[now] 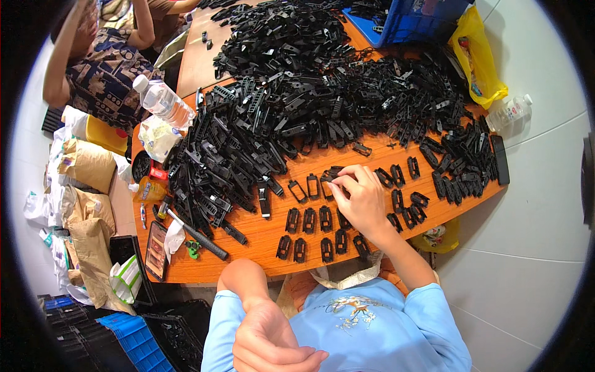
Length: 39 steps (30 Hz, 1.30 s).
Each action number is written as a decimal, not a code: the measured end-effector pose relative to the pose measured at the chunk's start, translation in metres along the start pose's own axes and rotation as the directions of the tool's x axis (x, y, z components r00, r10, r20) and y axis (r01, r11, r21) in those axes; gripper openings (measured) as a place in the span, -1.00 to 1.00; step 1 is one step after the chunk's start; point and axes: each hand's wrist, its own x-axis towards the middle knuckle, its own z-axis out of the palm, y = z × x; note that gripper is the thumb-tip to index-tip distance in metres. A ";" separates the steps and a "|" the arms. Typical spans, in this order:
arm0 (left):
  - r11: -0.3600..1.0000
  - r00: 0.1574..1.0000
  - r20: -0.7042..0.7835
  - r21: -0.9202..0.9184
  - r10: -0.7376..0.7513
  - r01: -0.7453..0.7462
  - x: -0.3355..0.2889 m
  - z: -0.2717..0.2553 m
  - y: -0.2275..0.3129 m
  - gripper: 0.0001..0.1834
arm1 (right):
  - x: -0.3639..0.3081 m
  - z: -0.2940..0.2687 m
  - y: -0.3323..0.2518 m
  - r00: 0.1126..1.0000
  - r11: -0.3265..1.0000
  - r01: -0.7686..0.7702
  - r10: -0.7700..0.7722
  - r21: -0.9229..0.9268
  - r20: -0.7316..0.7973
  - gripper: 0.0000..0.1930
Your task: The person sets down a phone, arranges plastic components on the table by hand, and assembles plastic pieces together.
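My right hand [361, 199] reaches over the orange wooden table with thumb and fingers pinched on a small black plastic part [333, 172], mostly hidden by the fingertips. Just beside it lie black oblong frames [297, 191] with open middles. More such small frames [309, 220] stand in loose rows on both sides of my right forearm. My left hand [273, 340] is drawn back in front of my light blue shirt, off the table. Its fingers are curled in and pressed together, and nothing shows in them.
A big heap of black plastic parts [297, 68] covers the far table [266, 248]. At its back right sits a blue crate [421, 22]. On the left are a water bottle [164, 102], a phone [156, 250] and a black-handled tool [201, 239]. Another person [111, 68] sits far left.
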 end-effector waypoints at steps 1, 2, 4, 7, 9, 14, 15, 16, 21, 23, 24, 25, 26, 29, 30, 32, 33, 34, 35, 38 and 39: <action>1.000 1.000 0.000 -0.013 0.015 -0.015 -0.001 0.000 -0.001 -0.82 | -0.002 0.003 0.000 1.000 1.000 -0.001 0.001 -0.001 0.002 -0.90; 0.999 1.000 0.004 -0.023 0.030 -0.030 0.000 -0.001 -0.001 -0.81 | -0.003 0.007 -0.002 1.000 1.000 -0.021 0.021 -0.012 -0.008 -0.89; 0.999 0.999 0.004 -0.023 0.031 -0.031 0.001 -0.003 -0.001 -0.81 | -0.004 0.012 -0.007 0.999 0.999 -0.038 0.037 -0.037 -0.024 -0.86; 0.999 1.000 -0.003 -0.023 0.029 -0.029 0.001 -0.004 -0.002 -0.81 | -0.005 0.016 -0.007 0.999 0.998 -0.043 0.041 -0.050 -0.027 -0.86; 1.000 1.000 -0.004 -0.014 0.022 -0.022 0.001 -0.004 -0.003 -0.81 | -0.005 0.017 -0.005 0.999 0.997 -0.036 0.034 -0.061 -0.025 -0.86; 1.000 1.000 -0.010 -0.008 0.027 -0.027 0.000 -0.005 -0.003 -0.80 | -0.005 0.016 -0.006 0.999 0.997 -0.031 0.030 -0.071 -0.022 -0.86; 1.000 1.000 -0.010 -0.007 0.027 -0.027 0.000 -0.005 -0.003 -0.80 | -0.004 0.015 -0.007 0.999 0.997 -0.033 0.033 -0.066 -0.009 -0.87; 0.999 0.999 -0.005 -0.014 0.033 -0.033 0.000 -0.005 -0.003 -0.79 | -0.004 0.014 -0.008 0.999 0.997 -0.035 0.035 -0.062 0.003 -0.89; 0.999 0.999 0.007 -0.024 0.039 -0.039 0.000 -0.007 -0.002 -0.78 | 0.001 0.006 0.006 0.994 0.995 0.092 -0.093 0.030 0.051 -0.90; 0.998 0.999 -0.001 -0.032 0.050 -0.050 -0.001 -0.008 -0.004 -0.78 | 0.009 -0.001 0.018 0.980 0.984 0.178 -0.180 0.028 0.089 -0.87; 0.998 0.999 0.000 -0.028 0.051 -0.051 0.000 -0.008 -0.003 -0.78 | 0.015 -0.008 0.022 0.943 0.954 0.299 -0.295 0.000 0.153 -0.84; 0.998 0.999 -0.005 -0.035 0.046 -0.046 0.001 -0.008 -0.002 -0.78 | 0.021 -0.012 0.026 0.888 0.909 0.417 -0.403 -0.019 0.219 -0.81; 0.998 0.999 -0.012 -0.045 0.041 -0.042 0.001 -0.008 -0.001 -0.78 | 0.026 -0.014 0.032 0.839 0.867 0.499 -0.480 -0.010 0.255 -0.77; 0.999 0.998 -0.039 -0.030 0.041 -0.042 0.001 -0.008 -0.002 -0.78 | 0.041 -0.020 0.040 0.719 0.769 0.637 -0.567 -0.056 0.402 -0.79; 0.999 0.998 -0.041 -0.028 0.042 -0.044 0.000 -0.008 -0.002 -0.78 | 0.045 -0.019 0.041 0.687 0.738 0.673 -0.593 -0.059 0.419 -0.80; 0.998 0.998 -0.048 -0.042 0.040 -0.042 0.000 -0.009 -0.003 -0.77 | 0.050 -0.018 0.039 0.643 0.706 0.706 -0.600 -0.063 0.477 -0.80; 0.998 0.998 -0.047 -0.037 0.042 -0.044 0.001 -0.009 -0.002 -0.77 | 0.053 -0.017 0.037 0.598 0.674 0.736 -0.602 -0.065 0.530 -0.81; 0.998 0.998 -0.043 -0.037 0.041 -0.043 0.002 -0.010 -0.002 -0.77 | 0.054 -0.015 0.037 0.595 0.671 0.739 -0.604 -0.063 0.530 -0.81; 0.998 0.998 -0.040 -0.038 0.041 -0.042 0.002 -0.010 -0.002 -0.76 | 0.056 -0.011 0.039 0.578 0.662 0.748 -0.616 -0.046 0.535 -0.81; 0.999 0.998 -0.048 -0.034 0.032 -0.034 0.001 -0.010 -0.001 -0.76 | 0.059 -0.008 0.041 0.558 0.634 0.772 -0.649 -0.037 0.517 -0.87; 0.999 0.998 -0.050 -0.037 0.035 -0.037 -0.004 -0.013 0.006 -0.76 | 0.060 -0.007 0.042 0.554 0.616 0.786 -0.672 -0.044 0.492 -0.93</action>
